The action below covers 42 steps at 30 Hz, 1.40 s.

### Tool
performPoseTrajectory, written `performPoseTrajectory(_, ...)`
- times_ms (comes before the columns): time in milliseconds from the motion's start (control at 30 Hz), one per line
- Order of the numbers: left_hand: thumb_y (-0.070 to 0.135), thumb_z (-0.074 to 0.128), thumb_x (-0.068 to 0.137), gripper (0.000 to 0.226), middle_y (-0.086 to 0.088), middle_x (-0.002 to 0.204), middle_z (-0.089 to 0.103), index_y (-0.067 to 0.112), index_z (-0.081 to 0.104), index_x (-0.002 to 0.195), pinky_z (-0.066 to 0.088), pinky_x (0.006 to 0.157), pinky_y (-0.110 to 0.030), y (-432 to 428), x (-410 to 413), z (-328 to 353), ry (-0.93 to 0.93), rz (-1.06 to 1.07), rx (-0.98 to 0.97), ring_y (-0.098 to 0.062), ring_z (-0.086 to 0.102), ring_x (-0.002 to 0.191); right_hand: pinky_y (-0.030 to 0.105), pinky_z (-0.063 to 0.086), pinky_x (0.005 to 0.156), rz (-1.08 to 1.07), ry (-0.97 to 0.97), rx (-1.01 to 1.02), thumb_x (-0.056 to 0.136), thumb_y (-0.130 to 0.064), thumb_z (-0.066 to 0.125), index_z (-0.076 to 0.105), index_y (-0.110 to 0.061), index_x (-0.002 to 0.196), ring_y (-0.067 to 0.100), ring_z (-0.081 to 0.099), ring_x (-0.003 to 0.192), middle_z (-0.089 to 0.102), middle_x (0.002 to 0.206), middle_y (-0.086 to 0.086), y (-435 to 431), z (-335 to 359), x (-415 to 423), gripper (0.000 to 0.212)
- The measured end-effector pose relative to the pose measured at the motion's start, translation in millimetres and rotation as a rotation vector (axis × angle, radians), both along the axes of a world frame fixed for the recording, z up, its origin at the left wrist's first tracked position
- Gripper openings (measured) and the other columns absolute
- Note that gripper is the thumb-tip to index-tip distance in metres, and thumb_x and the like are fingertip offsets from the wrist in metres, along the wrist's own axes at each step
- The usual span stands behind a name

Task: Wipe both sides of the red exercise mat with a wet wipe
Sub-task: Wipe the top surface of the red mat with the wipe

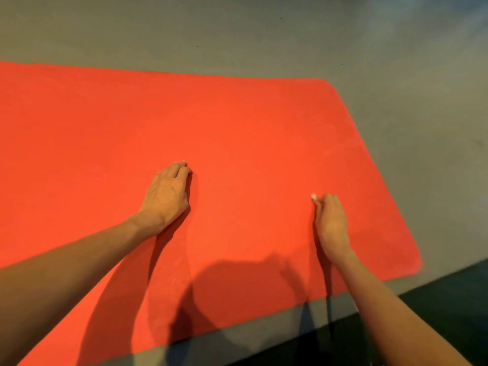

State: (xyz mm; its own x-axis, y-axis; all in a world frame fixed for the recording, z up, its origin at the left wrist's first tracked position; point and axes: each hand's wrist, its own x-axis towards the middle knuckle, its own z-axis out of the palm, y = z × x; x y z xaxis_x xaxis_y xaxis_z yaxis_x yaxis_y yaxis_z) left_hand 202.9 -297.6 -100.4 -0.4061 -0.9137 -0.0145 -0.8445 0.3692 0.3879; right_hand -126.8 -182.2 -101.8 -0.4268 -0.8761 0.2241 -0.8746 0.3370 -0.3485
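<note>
The mat point(237, 122) lies flat on the grey floor point(237, 35). Its long axis runs left to right, and only its rounded right end is in view. Both hands rest on the mat near its front edge: the right hand point(331, 220) close to that end, the left hand point(166, 196) more toward the middle. Most of the mat's length lies to the left, so the left hand is nearer to it. Both hands have bent fingers. A white bit point(313, 196) at the right fingertips may be the wipe, but I cannot tell whether either grip holds anything.
</note>
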Motion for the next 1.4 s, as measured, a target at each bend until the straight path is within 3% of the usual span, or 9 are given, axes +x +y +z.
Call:
performPoseTrajectory(100, -0.006, 0.055, 0.07, 0.059, -0.019, 0.144, 0.043, 0.0, 0.053, 0.128, 0.03, 0.111, -0.045, 0, -10, 1, -0.015, -0.067, -0.005, -0.034, 0.038, 0.134, 0.04, 0.029, 0.07, -0.152, -0.075, -0.018, 0.091, -0.003, 0.053, 0.053, 0.002, 0.081, 0.04, 0.055, 0.077, 0.055, 0.079, 0.024, -1, 5, 14, 0.012)
performPoseTrajectory(200, -0.006, 0.055, 0.07, 0.058, -0.019, 0.143, 0.044, 0.0, 0.054, 0.127, 0.031, 0.11, -0.045, 0, -27, 2, -0.01, -0.106, -0.012, -0.035, 0.04, 0.133, 0.035, 0.035, 0.067, 0.286, -0.013, -0.081, 0.09, -0.003, 0.052, 0.049, -0.014, 0.083, 0.023, 0.047, 0.07, 0.052, 0.072, 0.01, 15, -4, 99, 0.013)
performPoseTrajectory(333, -0.006, 0.056, 0.07, 0.055, -0.019, 0.141, 0.047, 0.0, 0.056, 0.125, 0.033, 0.108, -0.046, 10, -47, 1, 0.011, -0.192, -0.029, -0.036, 0.043, 0.13, 0.03, 0.04, 0.076, 0.812, 0.121, 0.09, 0.093, -0.013, 0.043, 0.053, -0.019, 0.095, 0.016, 0.046, 0.08, 0.051, 0.082, -0.001, 60, -2, 132, 0.012)
performPoseTrajectory(567, 0.016, 0.045, 0.075, 0.042, -0.015, 0.129, 0.059, 0.006, 0.064, 0.111, 0.046, 0.099, -0.047, 77, -66, 0, -0.021, -0.481, -0.134, -0.03, 0.059, 0.117, 0.04, 0.034, 0.068, -0.022, -0.041, 0.029, 0.096, -0.013, 0.048, 0.044, -0.008, 0.077, 0.03, 0.049, 0.071, 0.049, 0.078, 0.012, 72, 3, 1, 0.021)
performPoseTrajectory(633, 0.027, 0.042, 0.075, 0.048, -0.012, 0.132, 0.058, 0.01, 0.064, 0.114, 0.04, 0.106, -0.044, 109, -71, -4, -0.069, -0.608, -0.152, -0.024, 0.057, 0.121, 0.035, 0.032, 0.066, 0.036, -0.063, -0.022, 0.095, -0.008, 0.049, 0.043, -0.011, 0.078, 0.026, 0.046, 0.069, 0.048, 0.075, 0.01, 80, 0, 27, 0.018)
performPoseTrajectory(800, 0.058, 0.047, 0.079, 0.069, -0.014, 0.131, 0.057, 0.009, 0.057, 0.126, 0.025, 0.103, -0.052, 162, -79, -8, -0.133, -0.876, -0.218, -0.027, 0.052, 0.126, 0.033, 0.036, 0.068, 0.582, 0.004, 0.085, 0.099, -0.021, 0.033, 0.048, -0.013, 0.097, 0.02, 0.043, 0.073, 0.048, 0.079, 0.005, 121, -21, 59, 0.017)
performPoseTrajectory(1000, 0.042, 0.057, 0.077, 0.051, -0.006, 0.115, 0.06, 0.016, 0.05, 0.12, 0.023, 0.11, -0.051, 167, -89, -6, -0.086, -1.054, -0.367, -0.022, 0.055, 0.113, 0.036, 0.036, 0.067, -0.054, -0.134, -0.02, 0.096, -0.015, 0.049, 0.043, -0.014, 0.076, 0.019, 0.044, 0.07, 0.045, 0.076, 0.002, 126, 0, -14, 0.021)
performPoseTrajectory(1167, 0.026, 0.03, 0.077, 0.056, -0.002, 0.128, 0.06, 0.018, 0.056, 0.126, 0.036, 0.108, -0.046, 180, -113, 6, -0.133, -1.113, -0.342, -0.019, 0.057, 0.12, 0.036, 0.038, 0.068, -0.218, -0.155, -0.13, 0.094, -0.014, 0.051, 0.051, -0.005, 0.082, 0.027, 0.051, 0.074, 0.049, 0.08, 0.008, 122, -11, 2, 0.015)
performPoseTrajectory(1400, 0.019, 0.033, 0.082, 0.051, 0.0, 0.132, 0.059, 0.019, 0.065, 0.122, 0.04, 0.106, -0.039, 179, -105, 17, -0.064, -1.081, -0.399, -0.016, 0.055, 0.124, 0.042, 0.043, 0.072, -0.246, -0.221, -0.305, 0.095, -0.024, 0.045, 0.052, -0.005, 0.088, 0.023, 0.051, 0.081, 0.05, 0.087, 0.006, 119, -9, 21, 0.021)
